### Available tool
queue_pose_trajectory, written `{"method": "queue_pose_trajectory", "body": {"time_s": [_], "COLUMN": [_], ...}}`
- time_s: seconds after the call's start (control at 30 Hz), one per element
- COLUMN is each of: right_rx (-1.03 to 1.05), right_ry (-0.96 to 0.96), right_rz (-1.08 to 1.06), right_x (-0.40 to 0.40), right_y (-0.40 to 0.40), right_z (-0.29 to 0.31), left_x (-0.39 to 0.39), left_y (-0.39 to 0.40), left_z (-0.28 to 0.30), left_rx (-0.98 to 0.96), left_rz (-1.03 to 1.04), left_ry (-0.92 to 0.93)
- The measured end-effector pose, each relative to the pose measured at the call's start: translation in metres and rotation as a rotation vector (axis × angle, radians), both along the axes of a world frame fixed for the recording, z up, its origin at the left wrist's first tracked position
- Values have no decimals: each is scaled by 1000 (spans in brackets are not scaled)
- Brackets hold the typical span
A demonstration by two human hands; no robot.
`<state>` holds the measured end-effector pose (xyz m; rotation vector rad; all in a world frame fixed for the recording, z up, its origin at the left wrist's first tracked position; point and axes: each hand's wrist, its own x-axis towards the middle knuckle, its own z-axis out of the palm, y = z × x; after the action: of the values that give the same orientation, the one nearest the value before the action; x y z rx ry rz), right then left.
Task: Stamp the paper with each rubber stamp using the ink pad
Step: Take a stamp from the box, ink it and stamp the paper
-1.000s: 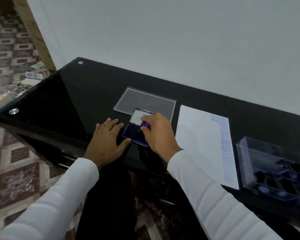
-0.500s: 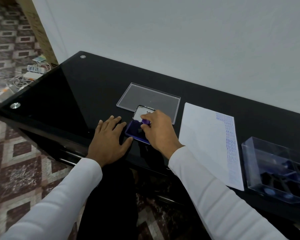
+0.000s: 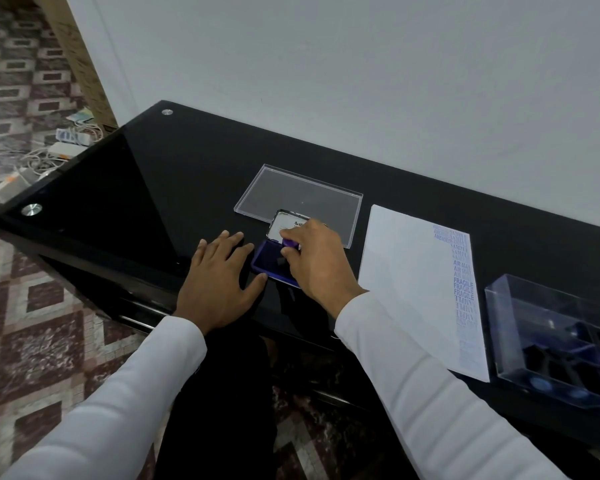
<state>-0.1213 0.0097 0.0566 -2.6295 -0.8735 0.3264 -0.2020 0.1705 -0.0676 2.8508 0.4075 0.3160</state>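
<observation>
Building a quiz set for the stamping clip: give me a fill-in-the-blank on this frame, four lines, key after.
1. The right hand pinches a purple stamp over the open ____.
2. The left hand lies flat on the ____ table.
3. The sheet of paper carries stamped words along its ____ edge.
4. The other stamps sit in a clear box to the ____ of the paper.

Missing words: ink pad; black; right; right
</observation>
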Motion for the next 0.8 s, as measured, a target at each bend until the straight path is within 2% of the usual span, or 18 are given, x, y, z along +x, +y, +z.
{"method": "queue_pose_trajectory", "body": {"time_s": [0.33,0.8], "right_rx": [187,54], "right_ry": [-99,-147], "right_rz": [-11,37], "right_x": [-5,0], "right_y": [-12,-5], "right_z": [-12,-15], "left_x": [-1,1], "left_y": [-2,0], "left_z": [3,0], "left_rx": [-12,-27], "left_rz": [1,3], "left_ry": [-16,-4]}}
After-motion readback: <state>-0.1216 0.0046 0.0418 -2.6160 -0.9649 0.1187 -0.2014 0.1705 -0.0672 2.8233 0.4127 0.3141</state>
